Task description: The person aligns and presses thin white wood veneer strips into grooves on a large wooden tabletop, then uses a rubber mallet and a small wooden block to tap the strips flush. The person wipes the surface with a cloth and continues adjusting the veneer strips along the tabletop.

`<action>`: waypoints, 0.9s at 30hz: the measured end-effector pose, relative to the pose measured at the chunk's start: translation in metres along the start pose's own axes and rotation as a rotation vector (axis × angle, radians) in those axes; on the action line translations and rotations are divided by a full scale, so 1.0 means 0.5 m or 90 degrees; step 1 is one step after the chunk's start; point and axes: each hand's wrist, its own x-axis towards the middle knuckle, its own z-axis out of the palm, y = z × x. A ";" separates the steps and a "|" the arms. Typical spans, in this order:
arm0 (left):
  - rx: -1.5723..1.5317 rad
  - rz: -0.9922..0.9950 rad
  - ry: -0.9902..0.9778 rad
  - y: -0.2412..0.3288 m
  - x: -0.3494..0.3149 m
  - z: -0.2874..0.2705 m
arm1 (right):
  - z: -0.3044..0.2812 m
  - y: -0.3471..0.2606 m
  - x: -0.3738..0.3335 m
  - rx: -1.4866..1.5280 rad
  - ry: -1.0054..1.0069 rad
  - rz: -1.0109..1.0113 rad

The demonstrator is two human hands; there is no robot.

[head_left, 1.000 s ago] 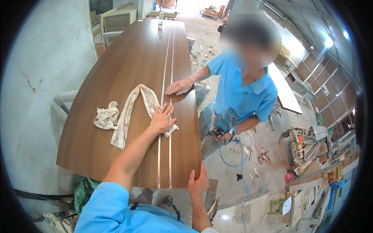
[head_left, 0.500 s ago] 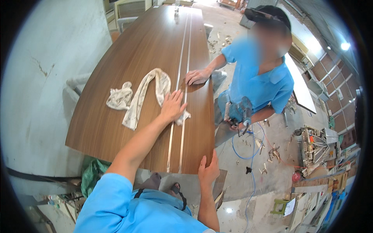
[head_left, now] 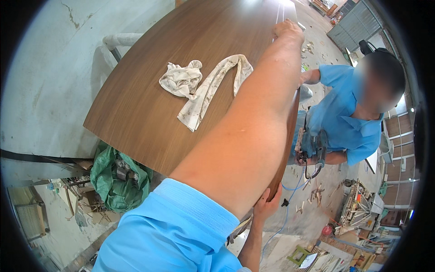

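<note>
A large brown wood-grain panel point(head_left: 149, 90) lies flat in front of me. My left arm reaches far across it, and my left hand point(head_left: 288, 31) is curled near the far right edge, beside pale strips point(head_left: 280, 12) running along the panel. Whatever is in those fingers I cannot make out. My right hand point(head_left: 266, 206) grips the panel's near right corner, thumb and fingers on either side of the edge. A crumpled stained white cloth point(head_left: 181, 79) sits on the panel. Next to it a long matching cloth point(head_left: 208, 97) curves away, partly hidden behind my left forearm.
Across the right edge stands a co-worker in a blue shirt point(head_left: 335, 99), one hand at the panel and a power tool point(head_left: 315, 147) in the other. A blue hose point(head_left: 282, 226) trails over the littered floor. A green sack point(head_left: 108, 181) stands at lower left by the wall.
My left hand has left the cloth and stretched far forward along the panel. My view has shifted, and the right hand stays at the near corner. The co-worker's hand is now at the panel's edge.
</note>
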 end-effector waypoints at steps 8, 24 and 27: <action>-0.102 0.046 0.018 -0.046 0.026 0.039 | -0.003 0.002 0.001 -0.008 0.006 -0.028; 0.223 0.334 -0.043 -0.427 -0.438 0.292 | -0.005 0.019 -0.005 -0.023 0.005 -0.052; 0.230 0.331 -0.033 -0.444 -0.503 0.265 | -0.008 0.021 -0.004 -0.019 0.008 -0.072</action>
